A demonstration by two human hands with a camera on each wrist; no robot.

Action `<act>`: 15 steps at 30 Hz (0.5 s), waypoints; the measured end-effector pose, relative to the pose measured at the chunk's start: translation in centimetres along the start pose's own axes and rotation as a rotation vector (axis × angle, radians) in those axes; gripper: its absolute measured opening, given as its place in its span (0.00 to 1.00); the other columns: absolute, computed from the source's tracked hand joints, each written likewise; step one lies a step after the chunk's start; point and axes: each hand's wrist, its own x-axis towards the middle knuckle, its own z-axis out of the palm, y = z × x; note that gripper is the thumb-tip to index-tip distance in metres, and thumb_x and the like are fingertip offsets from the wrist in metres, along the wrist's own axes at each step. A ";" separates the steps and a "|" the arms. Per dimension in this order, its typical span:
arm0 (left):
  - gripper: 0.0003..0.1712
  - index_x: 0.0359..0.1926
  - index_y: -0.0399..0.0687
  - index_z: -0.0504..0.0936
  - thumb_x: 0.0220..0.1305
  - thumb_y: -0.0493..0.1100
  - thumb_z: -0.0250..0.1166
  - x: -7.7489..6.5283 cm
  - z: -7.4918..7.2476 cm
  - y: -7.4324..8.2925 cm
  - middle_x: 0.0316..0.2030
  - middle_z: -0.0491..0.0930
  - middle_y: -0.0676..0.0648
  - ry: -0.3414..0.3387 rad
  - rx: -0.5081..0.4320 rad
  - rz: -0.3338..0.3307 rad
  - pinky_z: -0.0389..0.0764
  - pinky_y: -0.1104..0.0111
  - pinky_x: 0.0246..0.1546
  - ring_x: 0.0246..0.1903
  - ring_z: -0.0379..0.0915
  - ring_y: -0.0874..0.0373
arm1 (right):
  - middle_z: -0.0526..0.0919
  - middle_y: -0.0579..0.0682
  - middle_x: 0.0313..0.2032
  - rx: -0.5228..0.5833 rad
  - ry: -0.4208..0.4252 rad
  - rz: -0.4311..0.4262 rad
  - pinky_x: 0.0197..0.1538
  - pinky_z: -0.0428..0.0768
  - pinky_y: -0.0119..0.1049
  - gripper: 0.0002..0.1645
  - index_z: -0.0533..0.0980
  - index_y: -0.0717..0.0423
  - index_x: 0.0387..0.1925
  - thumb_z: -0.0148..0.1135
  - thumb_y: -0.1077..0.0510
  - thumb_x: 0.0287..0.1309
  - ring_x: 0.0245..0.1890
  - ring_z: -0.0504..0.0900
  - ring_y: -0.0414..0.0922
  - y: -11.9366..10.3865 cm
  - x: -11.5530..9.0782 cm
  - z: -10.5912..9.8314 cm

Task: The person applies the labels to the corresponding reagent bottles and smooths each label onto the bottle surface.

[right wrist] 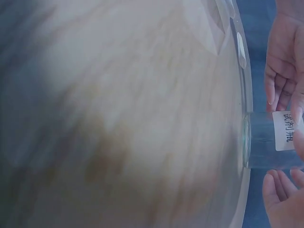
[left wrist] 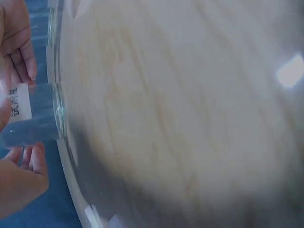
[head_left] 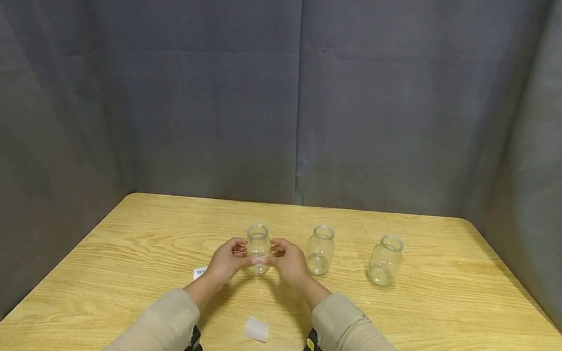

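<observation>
A person's left grip (head_left: 226,259) and right grip (head_left: 293,262) clasp a clear, round-bellied glass jar (head_left: 258,244) upright on the yellow wood-grain table (head_left: 455,256), thumbs at its white paper label (right wrist: 282,130); probably light, slick and breakable, best held around the belly.

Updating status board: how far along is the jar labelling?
Done: a printed label is on the leftmost jar. In hand: the left hand and right hand hold that jar, thumbs at the label, apparently pressing it on. Remaining, likely: the middle jar and rightmost jar, showing no label; a printed slip lies beside the left hand.
</observation>
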 end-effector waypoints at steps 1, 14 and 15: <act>0.31 0.51 0.34 0.67 0.45 0.40 0.67 0.1 -0.1 -0.1 0.43 0.70 0.41 -0.007 0.019 0.006 0.72 0.64 0.42 0.43 0.66 0.50 | 0.73 0.59 0.45 0.003 -0.004 0.005 0.44 0.73 0.40 0.31 0.67 0.64 0.50 0.65 0.61 0.41 0.45 0.71 0.53 0.0 0.0 0.0; 0.27 0.44 0.35 0.71 0.40 0.39 0.69 0.7 -0.6 -0.2 0.42 0.74 0.40 -0.025 0.072 0.027 0.74 0.64 0.40 0.43 0.69 0.48 | 0.74 0.61 0.46 -0.013 -0.028 0.005 0.45 0.73 0.38 0.31 0.68 0.67 0.49 0.65 0.59 0.41 0.47 0.72 0.54 0.3 0.4 -0.2; 0.27 0.44 0.36 0.71 0.40 0.38 0.70 0.7 -0.6 -0.1 0.42 0.74 0.41 -0.023 0.074 0.023 0.74 0.64 0.39 0.42 0.70 0.48 | 0.74 0.60 0.46 -0.017 -0.027 0.009 0.45 0.73 0.38 0.31 0.68 0.67 0.49 0.65 0.59 0.41 0.47 0.72 0.53 0.3 0.4 -0.2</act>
